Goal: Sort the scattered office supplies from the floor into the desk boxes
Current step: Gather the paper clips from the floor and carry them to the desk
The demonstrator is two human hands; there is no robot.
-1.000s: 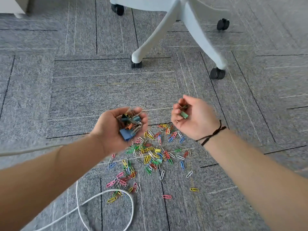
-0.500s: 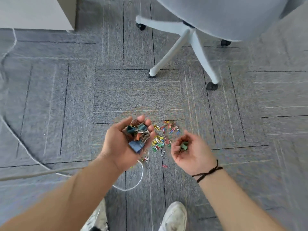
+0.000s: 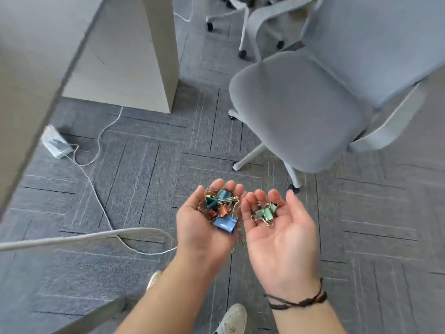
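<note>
Grey chair ahead, cupped palms carrying clips

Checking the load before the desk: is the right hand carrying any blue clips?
No, the right hand carries only pale green binder clips.

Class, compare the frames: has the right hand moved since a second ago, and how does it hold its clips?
Yes. The right hand, once above the floor pile, has risen beside the office chair seat, palm up under green binder clips.
</note>
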